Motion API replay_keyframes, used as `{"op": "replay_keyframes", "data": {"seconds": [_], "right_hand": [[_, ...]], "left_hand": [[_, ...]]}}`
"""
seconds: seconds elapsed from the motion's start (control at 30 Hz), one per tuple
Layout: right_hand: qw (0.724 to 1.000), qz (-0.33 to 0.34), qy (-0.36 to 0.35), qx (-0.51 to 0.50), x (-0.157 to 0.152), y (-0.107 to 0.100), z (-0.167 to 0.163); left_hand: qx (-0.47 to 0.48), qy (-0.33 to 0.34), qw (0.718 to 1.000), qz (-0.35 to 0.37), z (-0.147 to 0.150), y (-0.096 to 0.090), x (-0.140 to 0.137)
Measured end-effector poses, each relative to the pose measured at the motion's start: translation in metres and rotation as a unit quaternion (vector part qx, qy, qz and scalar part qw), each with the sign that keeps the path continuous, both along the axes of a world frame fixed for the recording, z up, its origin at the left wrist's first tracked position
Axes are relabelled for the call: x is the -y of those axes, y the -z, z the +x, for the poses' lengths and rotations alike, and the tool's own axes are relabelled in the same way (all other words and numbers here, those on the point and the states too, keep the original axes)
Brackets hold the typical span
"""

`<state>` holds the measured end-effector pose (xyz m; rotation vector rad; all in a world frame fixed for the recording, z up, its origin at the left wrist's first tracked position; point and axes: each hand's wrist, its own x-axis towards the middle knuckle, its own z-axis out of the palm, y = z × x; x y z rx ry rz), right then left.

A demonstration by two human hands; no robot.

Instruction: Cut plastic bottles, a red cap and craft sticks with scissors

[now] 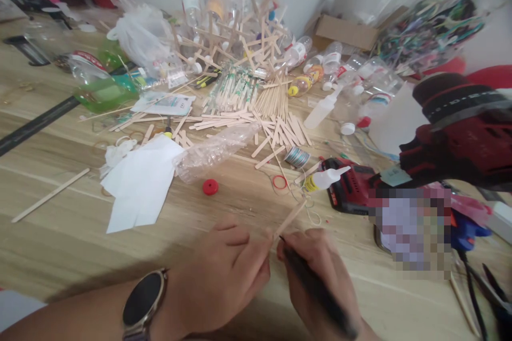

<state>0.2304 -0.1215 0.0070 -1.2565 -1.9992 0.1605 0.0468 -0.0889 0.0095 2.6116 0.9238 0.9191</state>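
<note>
My left hand (224,272), with a watch (143,298) on its wrist, grips a flat wooden craft stick (291,217) that points up and to the right. Held in my right hand (324,266) is a black pen (316,285), its tip touching or very near the stick. Both hands are close together above the front of the wooden table. Beyond them lie a red bottle cap (210,187), a red rubber band (280,181) and a small glue bottle (326,178). The stick's lower end is hidden by my fingers.
A clear crushed plastic bottle (216,152) and white paper (140,186) lie ahead. Loose craft sticks (280,133) and several bottles crowd the back. At right stand a red power drill (452,133), a thread spool (297,156) and a blue glue gun (468,229).
</note>
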Motion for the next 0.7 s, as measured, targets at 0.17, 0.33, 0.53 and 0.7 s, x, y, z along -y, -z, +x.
{"op": "replay_keyframes", "data": {"seconds": [0.17,0.33,0.53,0.7], "right_hand": [[0.968,0.153,0.021,0.2,-0.007,0.0,0.005],[0.992,0.087,0.017,0.087,-0.005,0.009,0.001],[0.881,-0.348,-0.004,-0.321,0.006,0.003,-0.006],[0.771,-0.442,-0.025,-0.458,0.01,-0.001,-0.01]], "left_hand": [[0.02,-0.031,0.992,-0.119,0.002,-0.006,0.0],[0.016,-0.027,0.999,-0.037,0.002,0.0,-0.001],[-0.042,0.029,0.992,0.111,-0.004,0.003,-0.003],[-0.067,0.047,0.99,0.117,-0.007,0.001,-0.004]]}}
